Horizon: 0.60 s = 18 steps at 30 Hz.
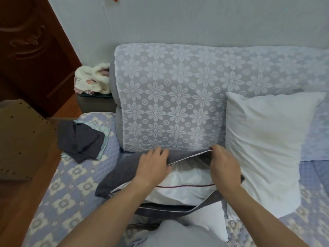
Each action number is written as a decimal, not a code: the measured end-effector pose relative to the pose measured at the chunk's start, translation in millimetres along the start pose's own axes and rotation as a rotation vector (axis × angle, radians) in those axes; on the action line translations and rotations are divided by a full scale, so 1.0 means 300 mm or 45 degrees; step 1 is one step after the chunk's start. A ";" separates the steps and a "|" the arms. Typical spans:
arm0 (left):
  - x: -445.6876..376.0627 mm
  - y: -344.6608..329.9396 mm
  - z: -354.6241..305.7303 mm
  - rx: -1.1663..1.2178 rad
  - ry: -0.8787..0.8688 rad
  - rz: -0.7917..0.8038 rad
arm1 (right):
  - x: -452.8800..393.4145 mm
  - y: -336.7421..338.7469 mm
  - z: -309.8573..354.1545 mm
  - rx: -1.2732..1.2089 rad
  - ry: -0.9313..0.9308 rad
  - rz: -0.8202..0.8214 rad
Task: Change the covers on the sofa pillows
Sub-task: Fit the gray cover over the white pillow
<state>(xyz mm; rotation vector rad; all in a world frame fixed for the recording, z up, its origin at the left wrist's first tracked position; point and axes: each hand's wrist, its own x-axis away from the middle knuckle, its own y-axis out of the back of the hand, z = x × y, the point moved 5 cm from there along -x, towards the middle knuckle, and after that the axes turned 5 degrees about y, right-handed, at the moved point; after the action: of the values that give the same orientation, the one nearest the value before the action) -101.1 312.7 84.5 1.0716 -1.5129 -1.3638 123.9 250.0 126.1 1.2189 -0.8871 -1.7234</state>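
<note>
Head view: both hands, left hand and right hand, pinch one grey cover over one white pillow insert on sofa seat; second bare pillow beside, one folded dark cover left.

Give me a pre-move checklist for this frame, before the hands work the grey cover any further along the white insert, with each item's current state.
1. Left hand has hold of the grey cover at the opening's edge: ok, fingers curl over the edge.
2. Right hand pinches the far end of the opening: ok.
3. Opening is spread between the hands: ok, the white insert shows inside it.
4. Insert is fully inside the cover: not ok, much of it is exposed.
5. Zipper condition: cannot tell, too small.
6. Bare white pillow leans against the sofa back, clear of the hands: ok.
</note>
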 end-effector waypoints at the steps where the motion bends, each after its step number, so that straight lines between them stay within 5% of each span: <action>1: -0.012 0.009 0.009 -0.059 0.002 -0.020 | -0.006 0.016 -0.001 0.016 0.017 -0.033; 5: 0.058 0.041 0.262 -0.063 0.176 -0.041 | -0.012 0.042 -0.124 0.176 0.014 -0.058; 9: 0.255 0.026 0.457 -0.123 0.308 0.043 | 0.131 -0.010 -0.355 0.399 -0.116 0.164; 14: 0.120 0.155 0.410 0.064 0.361 -0.125 | 0.114 -0.031 -0.420 0.376 -0.138 0.336; 18: 0.051 0.261 0.286 0.081 0.257 -0.162 | 0.172 -0.087 -0.232 0.184 0.166 0.547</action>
<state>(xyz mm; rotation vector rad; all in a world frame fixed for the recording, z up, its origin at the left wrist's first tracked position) -192.8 328.2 155.9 1.3234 -1.3673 -1.2573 175.0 208.2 64.3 1.1198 -1.1156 -1.2428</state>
